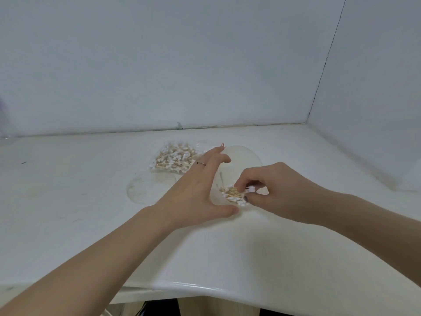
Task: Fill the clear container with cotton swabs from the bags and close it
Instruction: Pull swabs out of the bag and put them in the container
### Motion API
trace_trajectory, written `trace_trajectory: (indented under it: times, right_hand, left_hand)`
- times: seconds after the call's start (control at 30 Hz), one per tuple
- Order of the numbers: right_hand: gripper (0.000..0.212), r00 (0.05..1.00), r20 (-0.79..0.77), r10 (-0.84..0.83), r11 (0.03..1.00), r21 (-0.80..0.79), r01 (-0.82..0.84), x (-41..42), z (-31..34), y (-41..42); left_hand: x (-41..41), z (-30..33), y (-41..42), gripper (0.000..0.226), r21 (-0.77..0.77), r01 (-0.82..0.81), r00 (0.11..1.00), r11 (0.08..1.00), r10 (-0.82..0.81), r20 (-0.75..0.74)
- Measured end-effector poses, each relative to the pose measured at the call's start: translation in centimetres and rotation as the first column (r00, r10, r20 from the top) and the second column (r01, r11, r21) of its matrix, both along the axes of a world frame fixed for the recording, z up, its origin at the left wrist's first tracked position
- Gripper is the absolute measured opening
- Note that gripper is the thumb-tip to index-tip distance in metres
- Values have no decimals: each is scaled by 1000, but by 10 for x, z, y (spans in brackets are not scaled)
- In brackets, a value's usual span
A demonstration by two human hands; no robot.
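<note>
The right hand (pixel 271 190) is pinching a bunch of wooden-stemmed white cotton swabs (pixel 234 195) over the clear round plastic container (pixel 245 160); the left hand (pixel 196 190), its grip wide, is bracing the container's left side.

white-tipped, tan-stemmed cotton swabs (pixel 233 194) on a white table (pixel 68 190) (clear container (pixel 241 156)).

bare table (pixel 68 201) left and front, bag of swabs (pixel 173 159) and lid (pixel 151 189) behind, walls (pixel 376 87) near
</note>
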State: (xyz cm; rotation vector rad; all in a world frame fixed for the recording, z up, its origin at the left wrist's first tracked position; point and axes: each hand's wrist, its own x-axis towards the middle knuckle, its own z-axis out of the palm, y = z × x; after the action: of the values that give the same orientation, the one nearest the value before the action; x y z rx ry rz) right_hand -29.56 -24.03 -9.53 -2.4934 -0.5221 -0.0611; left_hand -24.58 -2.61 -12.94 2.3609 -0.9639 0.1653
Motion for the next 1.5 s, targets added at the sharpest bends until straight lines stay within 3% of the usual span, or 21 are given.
trace_trajectory:
  times: [0.13, 0.27, 0.4, 0.5, 0.6, 0.77, 1.0, 1.2, 1.43, 1.5]
  right_hand:
    - [21, 997, 75, 21, 995, -100, -13, -1, -4, 3]
    - [23, 989, 148, -27, 1000, 8, 26, 1, -1, 2]
    - [27, 986, 159, -58, 996, 72, 47, 4, -2, 2]
    - [26, 975, 210, -74, 993, 101, 54, 3, -2, 2]
    - [26, 959, 267, -95, 990, 126, 63, 2, 0, 2]
    - [27, 984, 172, -52, 997, 57, 43, 1, -6, 1]
    - [25, 985, 145, -98, 995, 47, 92, 2, -6, 1]
    - [24, 948, 278, -158, 986, 100, 135, 5, 15, -9]
    - [21, 921, 382, -75, 992, -60, 106, 6, 20, -13]
    - [20, 873, 484, -52, 989, -95, 111, 7, 16, -14]
  left_hand:
    - [-2, 6, 0, 77, 80, -53, 997, 995, 49, 52]
    - [-5, 16, -1, 64, 278, -167, 974, 946, 114, 197]
    - [-6, 21, -2, 77, 405, -215, 953, 889, 101, 285]
    - [-4, 23, -5, 81, 401, -222, 947, 889, 98, 307]
    - [-3, 23, -6, 71, 370, -188, 969, 910, 111, 221]
    - [0, 19, -5, 54, 306, -109, 993, 946, 92, 68]
    - [-2, 18, -4, 43, 270, -32, 999, 962, 35, -8]
    - [-4, 18, -4, 47, 257, -58, 998, 965, 61, -4]
    - [-4, 20, -5, 38, 290, -46, 999, 956, 46, 4]
    - [-4, 19, -5, 39, 293, -50, 999, 955, 51, 6]
